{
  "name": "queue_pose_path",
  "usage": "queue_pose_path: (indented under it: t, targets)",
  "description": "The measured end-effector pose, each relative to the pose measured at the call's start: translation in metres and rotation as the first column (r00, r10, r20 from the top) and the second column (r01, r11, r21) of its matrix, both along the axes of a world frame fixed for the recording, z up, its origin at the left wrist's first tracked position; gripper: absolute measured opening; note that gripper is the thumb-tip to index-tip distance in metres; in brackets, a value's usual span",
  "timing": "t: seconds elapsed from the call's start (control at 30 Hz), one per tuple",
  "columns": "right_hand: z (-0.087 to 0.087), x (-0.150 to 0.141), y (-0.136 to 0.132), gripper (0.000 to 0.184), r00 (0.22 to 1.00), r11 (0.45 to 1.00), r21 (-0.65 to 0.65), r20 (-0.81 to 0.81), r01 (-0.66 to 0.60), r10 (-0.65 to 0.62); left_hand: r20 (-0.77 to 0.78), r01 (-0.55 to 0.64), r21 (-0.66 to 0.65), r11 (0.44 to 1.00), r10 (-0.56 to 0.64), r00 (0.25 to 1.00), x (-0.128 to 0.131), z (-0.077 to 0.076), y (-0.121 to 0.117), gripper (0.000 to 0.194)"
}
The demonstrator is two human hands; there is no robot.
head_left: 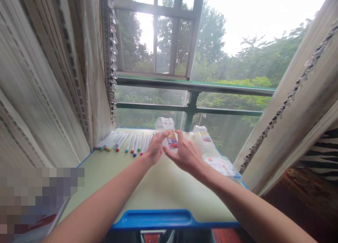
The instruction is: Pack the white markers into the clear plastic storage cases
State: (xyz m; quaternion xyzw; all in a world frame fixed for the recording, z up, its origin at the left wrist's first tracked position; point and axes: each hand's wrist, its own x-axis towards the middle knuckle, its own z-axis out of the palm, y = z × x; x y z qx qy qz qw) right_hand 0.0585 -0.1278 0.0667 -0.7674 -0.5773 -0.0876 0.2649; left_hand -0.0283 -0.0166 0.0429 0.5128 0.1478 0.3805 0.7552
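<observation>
Both my hands reach to the far middle of a small pale-green table with a blue rim (158, 219). My left hand (155, 147) and my right hand (186, 153) close from either side on a clear plastic marker case with a red and blue label (172, 140). Fingers and thumbs of both hands press against the case. Left of it, several coloured markers (124, 141) lie side by side in a row on the table.
A white clear box (164, 123) stands behind the case. Two more clear plastic cases (204, 137) (221, 164) lie along the table's right edge. Curtains hang on both sides, with a window and green railing behind. A blurred patch covers the lower left.
</observation>
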Motion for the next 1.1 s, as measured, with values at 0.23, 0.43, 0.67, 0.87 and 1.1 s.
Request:
queue_pose_path:
  t: [0.23, 0.43, 0.67, 0.87, 1.1]
  targets:
    - [-0.025, 0.025, 0.002, 0.044, 0.831, 0.919, 0.352, -0.446, -0.177, 0.331, -0.099, 0.072, -0.173, 0.982, -0.09, 0.991, -0.023, -0.004, -0.004, 0.047]
    - [-0.047, 0.039, 0.004, 0.038, 0.693, 0.921, 0.347, -0.62, -0.177, 0.367, -0.105, 0.145, -0.155, 0.977, -0.162, 0.981, -0.022, -0.008, -0.006, 0.048]
    - [-0.05, 0.03, 0.002, 0.036, 0.667, 0.923, 0.272, -0.639, -0.271, 0.384, -0.141, 0.146, -0.139, 0.979, -0.165, 0.976, -0.023, -0.006, -0.005, 0.05]
    - [-0.053, 0.034, 0.004, 0.036, 0.639, 0.927, 0.278, -0.671, -0.252, 0.375, -0.152, 0.156, -0.154, 0.976, -0.179, 0.972, -0.021, -0.005, -0.009, 0.047]
    - [-0.059, 0.037, 0.008, 0.038, 0.618, 0.927, 0.312, -0.692, -0.21, 0.373, -0.168, 0.178, -0.16, 0.971, -0.204, 0.964, -0.021, -0.003, -0.013, 0.046]
